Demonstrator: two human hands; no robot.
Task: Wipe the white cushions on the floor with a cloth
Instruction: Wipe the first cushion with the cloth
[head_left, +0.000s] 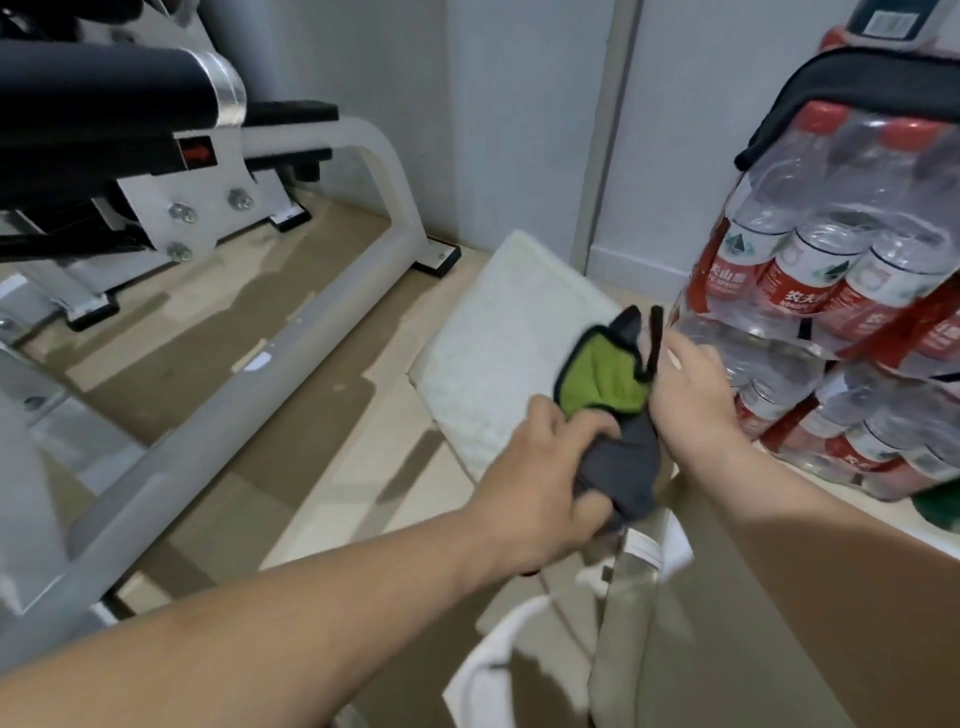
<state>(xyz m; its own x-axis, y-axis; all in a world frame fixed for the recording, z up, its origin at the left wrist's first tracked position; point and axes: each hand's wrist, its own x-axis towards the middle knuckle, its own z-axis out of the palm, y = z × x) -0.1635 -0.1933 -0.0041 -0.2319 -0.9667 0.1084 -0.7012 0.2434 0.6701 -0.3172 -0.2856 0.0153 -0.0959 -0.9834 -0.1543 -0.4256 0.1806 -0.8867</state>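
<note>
A white cushion (498, 332) lies flat on the floor ahead of me, near the wall corner. Over its near right part I hold a grey and green cloth (613, 395) with dark edging in both hands. My left hand (540, 483) grips the grey lower end of the cloth. My right hand (696, 395) pinches its upper right edge, beside a dark strap that sticks up. The cloth is crumpled and hangs just above the cushion's near corner, which it hides.
A grey exercise machine frame (218, 395) with black pads fills the left. Shrink-wrapped packs of water bottles (841, 291) are stacked at the right, close to my right hand. A beige fabric item (639, 623) and a white rim (488, 660) lie below my arms.
</note>
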